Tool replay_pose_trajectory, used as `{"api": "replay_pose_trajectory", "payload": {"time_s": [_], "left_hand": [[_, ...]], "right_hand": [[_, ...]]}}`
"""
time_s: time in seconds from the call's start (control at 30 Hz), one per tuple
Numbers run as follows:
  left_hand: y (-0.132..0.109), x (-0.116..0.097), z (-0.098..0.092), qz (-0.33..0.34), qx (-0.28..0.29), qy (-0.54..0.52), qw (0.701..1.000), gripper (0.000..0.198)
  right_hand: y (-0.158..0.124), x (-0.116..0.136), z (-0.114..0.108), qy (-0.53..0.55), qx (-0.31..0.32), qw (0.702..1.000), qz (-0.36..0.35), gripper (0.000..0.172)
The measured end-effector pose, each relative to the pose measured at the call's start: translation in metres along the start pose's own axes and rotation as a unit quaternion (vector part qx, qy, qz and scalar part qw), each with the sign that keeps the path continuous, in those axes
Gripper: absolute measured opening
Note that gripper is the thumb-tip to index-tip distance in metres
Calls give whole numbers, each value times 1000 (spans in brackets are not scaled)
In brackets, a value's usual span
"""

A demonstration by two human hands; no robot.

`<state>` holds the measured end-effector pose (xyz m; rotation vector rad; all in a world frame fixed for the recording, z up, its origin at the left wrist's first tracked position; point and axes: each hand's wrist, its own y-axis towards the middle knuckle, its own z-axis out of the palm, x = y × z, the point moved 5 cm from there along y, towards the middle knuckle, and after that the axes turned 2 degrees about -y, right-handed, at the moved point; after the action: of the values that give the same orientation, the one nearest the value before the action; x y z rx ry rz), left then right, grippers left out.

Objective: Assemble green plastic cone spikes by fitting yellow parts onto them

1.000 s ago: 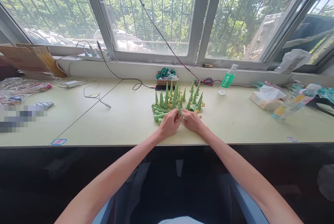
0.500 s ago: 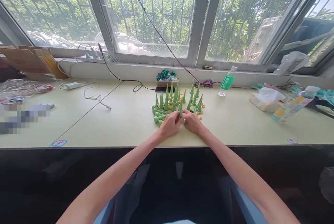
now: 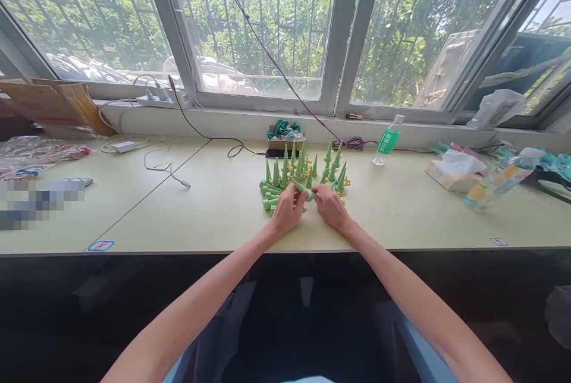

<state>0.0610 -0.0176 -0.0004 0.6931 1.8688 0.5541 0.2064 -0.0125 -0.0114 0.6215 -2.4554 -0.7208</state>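
My left hand is closed on a green cone, whose tip points up and to the left. Just right of it, my right hand has its fingers pinched together near the cone's wide end; what they hold, if anything, is too small to tell. Several upright green cones stand behind my hands, with small yellow pieces on or beside some of them. More green cones lie on their sides left of my left hand.
A black phone and a small box with green material sit behind the cones. Farther right are a green-labelled bottle and a tissue box. A white cable lies at left on the table.
The cone at my hands has gone from upright to tilted left. My right hand has drawn slightly away from my left hand.
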Motion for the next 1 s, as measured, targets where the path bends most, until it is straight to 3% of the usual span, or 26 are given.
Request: {"api": "replay_pose_trajectory", "payload": {"time_s": [0.3,0.5,1.0], "left_hand": [[0,3,0,-32,10,-76,997,20],[-1,3,2,-38,20,-87,995,19],[-1,1,6,23,38,-63,997,15]], "right_hand": [[-4,4,-10,16,-95,995,-26,20],[-6,8,-14,16,-105,994,-26,22],[-6,10,-17,14,-113,993,-28,26]]}}
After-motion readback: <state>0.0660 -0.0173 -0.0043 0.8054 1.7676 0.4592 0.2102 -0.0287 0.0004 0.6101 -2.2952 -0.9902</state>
